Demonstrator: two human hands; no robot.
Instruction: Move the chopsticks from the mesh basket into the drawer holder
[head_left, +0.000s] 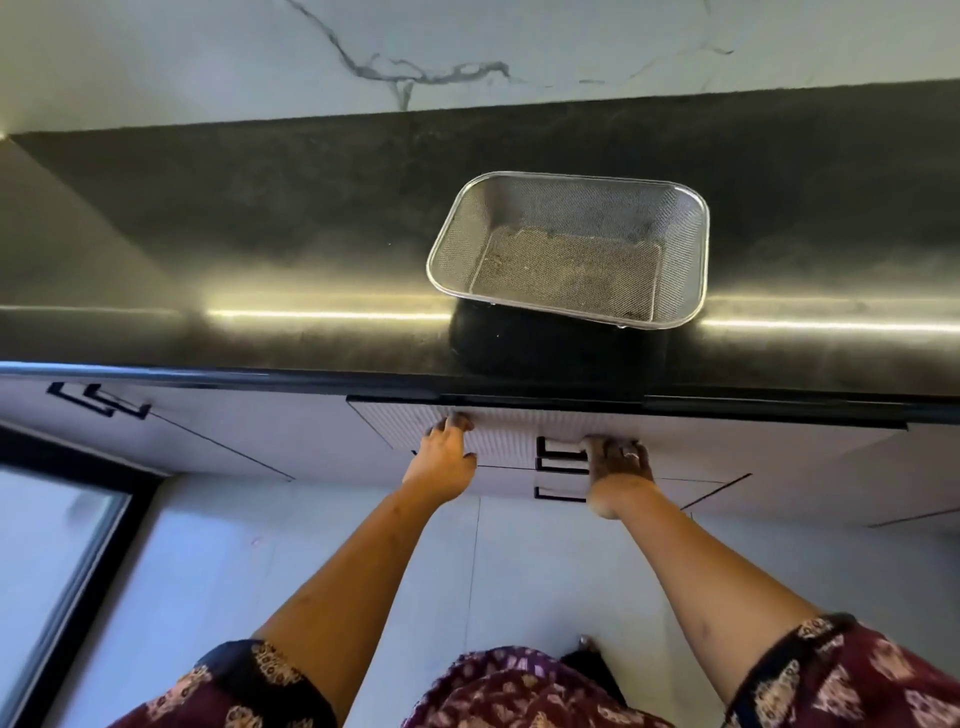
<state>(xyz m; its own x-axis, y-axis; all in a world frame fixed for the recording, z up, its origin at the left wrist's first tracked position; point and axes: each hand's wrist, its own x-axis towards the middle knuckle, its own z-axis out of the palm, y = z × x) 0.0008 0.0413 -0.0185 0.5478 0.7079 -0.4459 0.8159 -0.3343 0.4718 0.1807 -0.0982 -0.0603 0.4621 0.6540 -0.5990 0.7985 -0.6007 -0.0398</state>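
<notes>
A rectangular steel mesh basket (571, 249) stands on the dark countertop (260, 234), and I see nothing inside it. No chopsticks are in view. Below the counter edge is a white ribbed drawer front (514, 423), shut or nearly shut against the cabinet. My left hand (447, 457) lies flat against this front, fingers spread, holding nothing. My right hand (618, 460) curls over the black drawer handle (561, 449) at its right end. The drawer's inside and its holder are hidden.
Two more black handles (558, 493) sit below on lower drawers. Another handle pair (98, 400) is on the cabinet at left. A marble backsplash (467, 47) rises behind the counter. Pale floor tiles and a glass door (52, 571) lie at lower left.
</notes>
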